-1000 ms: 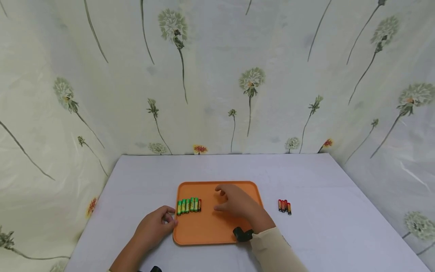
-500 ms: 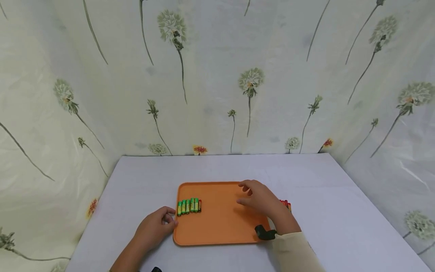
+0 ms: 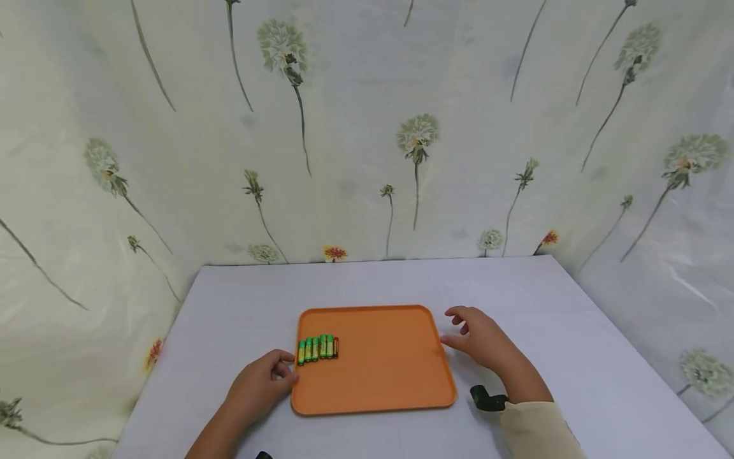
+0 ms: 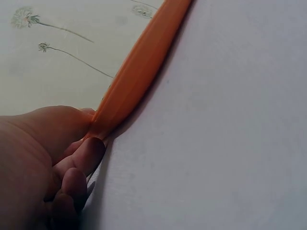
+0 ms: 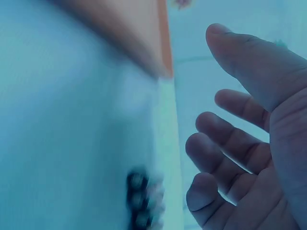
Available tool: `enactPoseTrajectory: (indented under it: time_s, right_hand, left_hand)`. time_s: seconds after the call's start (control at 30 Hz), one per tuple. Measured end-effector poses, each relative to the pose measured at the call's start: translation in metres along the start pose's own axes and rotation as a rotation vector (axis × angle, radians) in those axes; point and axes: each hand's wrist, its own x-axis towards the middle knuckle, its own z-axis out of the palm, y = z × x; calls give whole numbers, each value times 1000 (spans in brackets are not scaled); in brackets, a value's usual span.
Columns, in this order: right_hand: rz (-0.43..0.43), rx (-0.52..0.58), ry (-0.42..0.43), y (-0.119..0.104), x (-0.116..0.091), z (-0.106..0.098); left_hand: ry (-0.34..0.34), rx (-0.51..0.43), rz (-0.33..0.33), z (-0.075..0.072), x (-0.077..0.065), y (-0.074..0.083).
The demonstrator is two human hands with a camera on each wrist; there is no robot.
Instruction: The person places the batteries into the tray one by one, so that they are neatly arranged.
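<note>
An orange tray (image 3: 378,382) lies on the white table. Along its left side stand several green-and-yellow batteries (image 3: 315,349) in a row, with one slimmer red battery (image 3: 336,348) at the row's right end. My left hand (image 3: 260,386) is at the tray's left edge; in the left wrist view its thumb (image 4: 62,125) and fingers pinch the rim. Just past the tray's right edge hovers my right hand (image 3: 482,341), fingers apart and loosely bent, holding nothing. Blurred dark batteries (image 5: 139,199) sit below it in the right wrist view; in the head view the hand hides them.
White cloth covers the table (image 3: 367,284), which meets a dandelion-print backdrop (image 3: 344,127) at the back and sides. A black wrist camera mount (image 3: 487,400) hangs under my right wrist.
My right hand has moved right, from over the tray to beyond its right edge, now covering the red batteries there. My left hand stays at the tray's left edge.
</note>
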Motion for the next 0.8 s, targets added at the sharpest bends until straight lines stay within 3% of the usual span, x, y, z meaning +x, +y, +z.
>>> enactPoseTrajectory:
  time_s: [0.27, 0.43, 0.67, 0.8]
  right_hand:
    - [72, -37, 34, 42, -15, -10]
    - [101, 13, 3, 60, -22, -10]
    - [86, 26, 13, 75, -28, -7]
    - [99, 21, -44, 79, -29, -8]
  left_hand:
    - [15, 6, 1, 1, 0, 0]
    - [17, 5, 10, 0, -1, -1]
    - [26, 2, 25, 2, 1, -3]
    - [28, 14, 21, 2, 1, -3]
